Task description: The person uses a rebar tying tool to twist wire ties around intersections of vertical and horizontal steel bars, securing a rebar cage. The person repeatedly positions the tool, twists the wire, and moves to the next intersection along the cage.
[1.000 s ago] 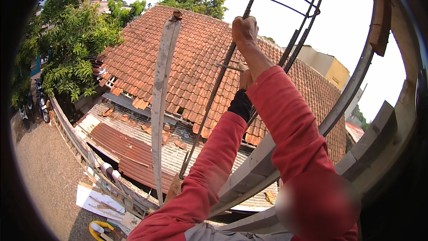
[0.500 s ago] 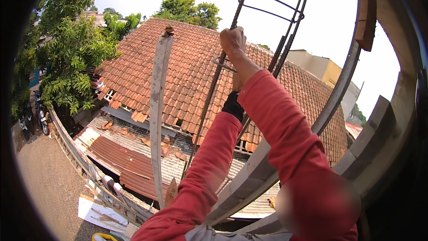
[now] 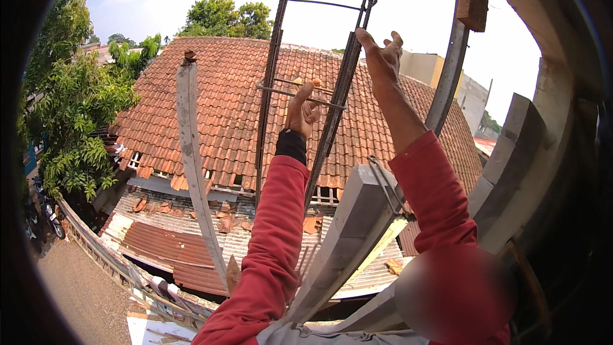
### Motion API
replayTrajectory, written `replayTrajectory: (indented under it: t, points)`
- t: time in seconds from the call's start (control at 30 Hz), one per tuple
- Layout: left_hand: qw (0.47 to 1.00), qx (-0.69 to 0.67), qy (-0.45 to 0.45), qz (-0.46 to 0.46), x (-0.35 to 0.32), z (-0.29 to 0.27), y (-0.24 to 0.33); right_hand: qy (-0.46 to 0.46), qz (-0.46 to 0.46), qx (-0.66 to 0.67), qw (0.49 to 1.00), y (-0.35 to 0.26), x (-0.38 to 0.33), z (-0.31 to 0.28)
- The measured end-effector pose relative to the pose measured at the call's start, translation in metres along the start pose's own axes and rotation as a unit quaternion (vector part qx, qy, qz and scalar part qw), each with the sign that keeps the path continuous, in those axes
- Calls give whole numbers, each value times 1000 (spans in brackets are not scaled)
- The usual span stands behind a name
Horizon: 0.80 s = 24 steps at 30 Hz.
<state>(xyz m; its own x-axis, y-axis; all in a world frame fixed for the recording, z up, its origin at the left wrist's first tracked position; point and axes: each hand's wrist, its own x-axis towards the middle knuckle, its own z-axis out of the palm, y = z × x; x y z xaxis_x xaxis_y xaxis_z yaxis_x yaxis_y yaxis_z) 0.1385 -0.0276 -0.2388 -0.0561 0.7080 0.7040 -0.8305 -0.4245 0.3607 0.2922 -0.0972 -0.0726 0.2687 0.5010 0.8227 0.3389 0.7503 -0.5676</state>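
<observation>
Two upright runs of ribbed steel rebar stand before me, the left rebar (image 3: 271, 64) and the right rebar (image 3: 340, 92). A thin rectangular steel stirrup (image 3: 329, 103) spans them low down, slightly tilted. My left hand (image 3: 302, 110), above a black cuff, has its fingers curled round the near side of this stirrup, between the bars. Farther right, my right hand (image 3: 384, 57) is raised with its fingers apart, holding nothing. Its fingertip is close to the right rebar; I cannot tell if they touch. An upper stirrup (image 3: 325, 3) links the bars higher up.
Grey block walling (image 3: 357, 217) rises at my right, with bent steel loops (image 3: 385, 185) at its top. A pale upright post (image 3: 189, 121) stands left. Beyond lie a tiled roof (image 3: 217, 102), corrugated sheets (image 3: 159, 246) and a lane (image 3: 83, 287) far below.
My right hand has let go of the left rebar and moved right, opening beside the right rebar. My left hand now shows on the stirrup. The view has shifted right.
</observation>
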Motion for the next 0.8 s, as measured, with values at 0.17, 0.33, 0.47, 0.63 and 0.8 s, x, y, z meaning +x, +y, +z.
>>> replayTrajectory:
  t: [0.17, 0.33, 0.47, 0.63, 0.8]
  points:
    - [999, 25, -34, -4, -2, -1, 5, -215, 103, 154, 959, 31, -7, 4]
    - [992, 112, -49, -13, -11, -13, 10, -141, 92, 131, 977, 15, -21, 32]
    - [991, 122, -52, -25, -7, -16, 7, -79, 82, 40, 993, 17, -21, 37]
    - [992, 122, -1, 29, 4, -8, -2, -80, 95, -19, 992, 32, -6, 46]
    - [989, 146, -16, 29, 10, -9, 2, -71, 79, -28, 994, 45, 3, 52]
